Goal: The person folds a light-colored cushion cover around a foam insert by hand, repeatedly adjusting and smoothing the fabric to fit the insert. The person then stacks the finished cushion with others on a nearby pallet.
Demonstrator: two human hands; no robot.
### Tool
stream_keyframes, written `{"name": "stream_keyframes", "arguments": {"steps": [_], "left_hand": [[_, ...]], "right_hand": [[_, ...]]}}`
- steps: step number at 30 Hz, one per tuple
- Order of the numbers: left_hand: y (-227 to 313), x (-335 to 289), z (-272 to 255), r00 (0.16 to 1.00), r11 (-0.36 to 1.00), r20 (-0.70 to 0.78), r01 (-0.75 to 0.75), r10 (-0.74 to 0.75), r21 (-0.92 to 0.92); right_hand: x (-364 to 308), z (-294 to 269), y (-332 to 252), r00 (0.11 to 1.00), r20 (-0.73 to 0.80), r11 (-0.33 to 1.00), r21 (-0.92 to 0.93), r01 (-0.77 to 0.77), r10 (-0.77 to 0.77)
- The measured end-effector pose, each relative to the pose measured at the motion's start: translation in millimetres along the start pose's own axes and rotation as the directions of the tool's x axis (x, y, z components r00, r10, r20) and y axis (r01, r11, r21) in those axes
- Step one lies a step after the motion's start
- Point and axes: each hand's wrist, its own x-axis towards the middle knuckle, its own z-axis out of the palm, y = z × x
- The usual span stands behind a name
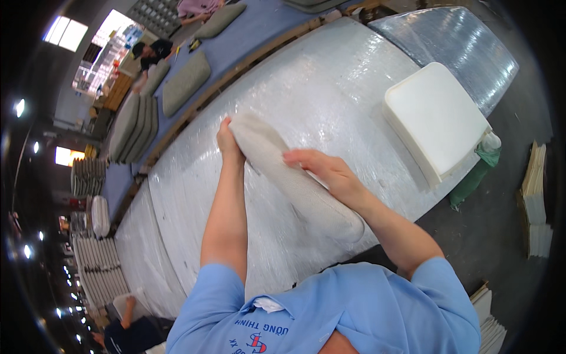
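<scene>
— Film-wrapped table (183, 192), and above it the pale cushion (306, 194)!
— Left hand (230, 143) curled round its far end; right hand (330, 172), fingers extended, resting on its side.
— Likely light, squashy; grip both ends.
— White pad (436, 112) beyond the right hand.

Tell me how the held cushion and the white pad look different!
The cushion is greyish beige with a textured cover; the white pad looks smooth. The cushion is tilted between the left hand and right hand, narrow side showing; the white pad lies flat with no hand on it. Both have rounded corners.
</scene>
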Motion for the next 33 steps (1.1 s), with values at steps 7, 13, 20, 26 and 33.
{"name": "stream_keyframes", "arguments": {"steps": [7,13,20,26,33], "left_hand": [[2.7,-9.2,-4.2,1.0,0.994,0.017,0.009,-0.007,-0.109],[3.4,-25.8,-1.2,0.997,0.996,-0.073,-0.012,0.006,-0.085],[-8.9,-44.3,-25.5,0.985,0.981,-0.149,-0.109,0.085,-0.16],[3.6,-57.2,-38.5,0.937,0.969,-0.319,-0.197,0.14,-0.152],[-1.1,-131.9,-140.5,0.884,0.946,-0.428,-0.281,0.189,-0.163]], "right_hand": [[-83.1,-22.9,-16.3,1.0,0.015,1.0,0.017,0.016,-0.016],[-77.6,-6.4,-53.8,0.999,0.032,0.861,-0.506,0.05,-0.04],[-74.8,1.7,-53.0,0.965,-0.264,0.839,-0.525,-0.139,-0.005],[-43.5,3.2,-38.8,0.838,-0.278,0.659,-0.742,0.123,-0.469],[-30.6,-19.6,19.0,0.819,-0.329,0.773,-0.601,0.202,-0.47]]}}
